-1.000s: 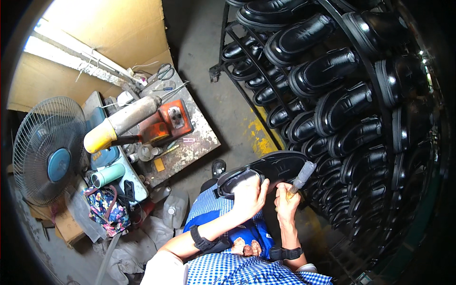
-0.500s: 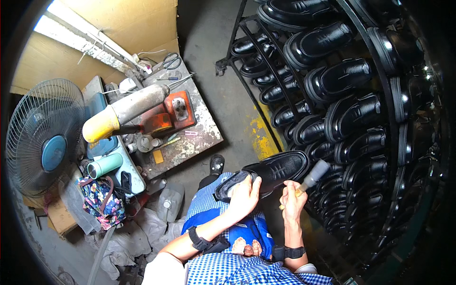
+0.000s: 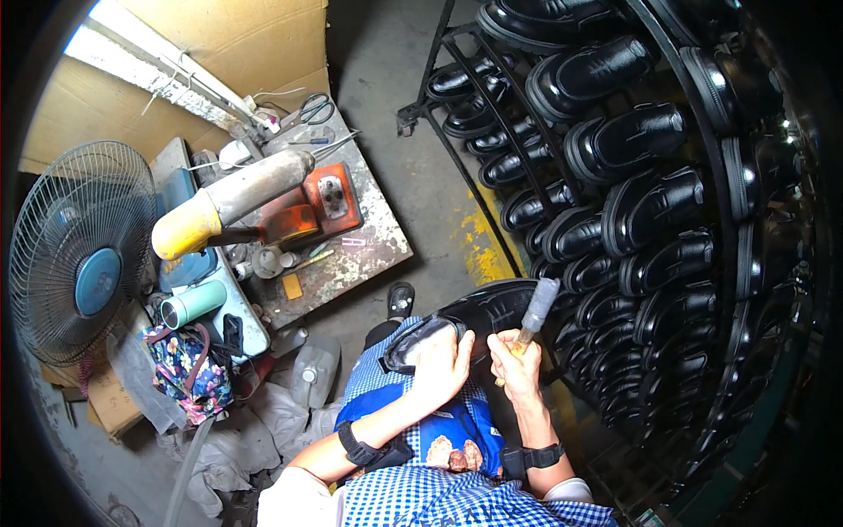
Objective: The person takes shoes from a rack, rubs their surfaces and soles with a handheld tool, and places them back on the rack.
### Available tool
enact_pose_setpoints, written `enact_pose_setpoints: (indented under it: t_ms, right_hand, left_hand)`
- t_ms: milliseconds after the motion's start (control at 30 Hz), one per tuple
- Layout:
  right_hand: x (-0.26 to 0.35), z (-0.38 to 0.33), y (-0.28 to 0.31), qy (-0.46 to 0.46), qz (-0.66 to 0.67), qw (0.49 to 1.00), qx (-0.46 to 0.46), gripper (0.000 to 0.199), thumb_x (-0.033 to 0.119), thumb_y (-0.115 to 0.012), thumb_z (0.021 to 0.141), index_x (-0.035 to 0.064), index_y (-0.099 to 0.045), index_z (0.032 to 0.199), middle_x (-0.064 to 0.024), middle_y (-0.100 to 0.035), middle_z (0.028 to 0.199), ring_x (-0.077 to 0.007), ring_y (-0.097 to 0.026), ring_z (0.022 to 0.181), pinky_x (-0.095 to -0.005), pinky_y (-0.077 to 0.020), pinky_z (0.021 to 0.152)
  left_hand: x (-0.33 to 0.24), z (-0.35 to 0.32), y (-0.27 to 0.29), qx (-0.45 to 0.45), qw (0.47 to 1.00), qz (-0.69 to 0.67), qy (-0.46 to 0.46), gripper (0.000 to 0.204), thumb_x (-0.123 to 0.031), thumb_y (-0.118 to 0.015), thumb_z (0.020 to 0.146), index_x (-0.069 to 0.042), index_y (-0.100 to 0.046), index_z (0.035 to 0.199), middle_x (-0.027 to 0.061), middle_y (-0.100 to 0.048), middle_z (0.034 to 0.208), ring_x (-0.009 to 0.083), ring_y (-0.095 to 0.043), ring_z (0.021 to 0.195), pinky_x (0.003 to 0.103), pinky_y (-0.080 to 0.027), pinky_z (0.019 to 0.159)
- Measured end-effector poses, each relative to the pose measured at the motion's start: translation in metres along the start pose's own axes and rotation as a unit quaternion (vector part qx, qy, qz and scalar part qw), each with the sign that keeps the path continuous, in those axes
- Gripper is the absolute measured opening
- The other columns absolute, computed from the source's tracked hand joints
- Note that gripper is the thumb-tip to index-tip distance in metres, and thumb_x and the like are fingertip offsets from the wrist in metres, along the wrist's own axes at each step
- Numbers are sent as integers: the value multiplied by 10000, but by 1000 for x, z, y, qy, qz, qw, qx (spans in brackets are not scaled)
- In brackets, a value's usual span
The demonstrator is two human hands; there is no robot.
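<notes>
A black lace-up shoe [image 3: 485,312] lies across my lap, its toe toward the right and its pale-lined opening [image 3: 420,344] facing up. My left hand [image 3: 442,369] holds the shoe at the collar, with the fingers toward the opening and the thumb by the near side. Wrapped in my right hand [image 3: 518,369] is the yellowish handle of a short tool [image 3: 539,307], whose grey cylindrical end points up over the shoe's toe. What this tool is I cannot make out. Part of the shoe's near side is hidden by my hands.
A rack of black shoes [image 3: 654,211] fills the right side. At the left stand a worn table [image 3: 369,224] with an orange machine [image 3: 334,202] and scissors, a fan [image 3: 88,255], a green tumbler [image 3: 195,303], a floral bag [image 3: 189,373] and a plastic jug [image 3: 312,378].
The shoe has tipped, showing more of its opening and less of its upper. My right hand and the tool have moved left and slightly up, the tool now more upright.
</notes>
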State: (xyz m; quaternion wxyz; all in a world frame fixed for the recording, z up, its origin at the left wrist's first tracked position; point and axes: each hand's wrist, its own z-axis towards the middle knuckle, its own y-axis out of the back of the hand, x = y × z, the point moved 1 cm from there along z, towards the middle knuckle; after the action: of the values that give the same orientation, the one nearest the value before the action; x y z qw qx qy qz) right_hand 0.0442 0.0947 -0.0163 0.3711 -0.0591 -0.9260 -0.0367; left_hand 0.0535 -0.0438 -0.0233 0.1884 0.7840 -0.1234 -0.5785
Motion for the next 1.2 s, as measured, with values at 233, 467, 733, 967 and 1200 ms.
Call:
enact_pose_setpoints:
  t_ms: [233,467,733,967,1200]
  right_hand:
    - [11,-7,-5,-66,55,995,43,147,134,-572,831,44,-524,725,47,-390,489,-20,-324,357,-179,-254,328]
    - [-11,-43,-7,-106,45,986,121,209,88,-529,817,85,-466,618,47,-374,479,-30,-355,374,-185,-263,334]
    - [26,-45,74,63,82,981,-163,183,164,-538,830,12,-570,734,-34,-502,514,-45,-356,354,-181,-265,329]
    - [33,-36,121,178,33,971,-154,464,211,-574,830,29,-425,1230,-133,-544,1135,19,-305,414,-148,-254,364]
    - [11,-50,165,173,-79,979,-79,690,306,-720,691,8,-418,1235,-116,-493,1193,-147,-558,846,-262,-442,749]
  left_hand:
    - [-4,-3,-3,9,1000,-20,7,337,-245,-526,844,-4,-423,632,164,-417,461,305,-461,416,381,-339,417]
    - [24,15,-5,57,988,-31,140,383,-306,-486,858,0,-446,633,212,-489,545,324,-510,503,412,-378,497]
    - [27,37,8,45,941,-306,136,344,-248,-499,877,-16,-433,632,-28,-375,575,63,-314,547,273,-281,464]
    - [-16,11,13,125,989,-11,-77,270,-203,-535,845,-22,-449,663,129,-389,459,232,-396,362,336,-331,392]
    - [-65,9,23,265,886,118,-362,117,-136,-599,783,-56,-513,781,70,-415,470,217,-459,393,317,-378,399]
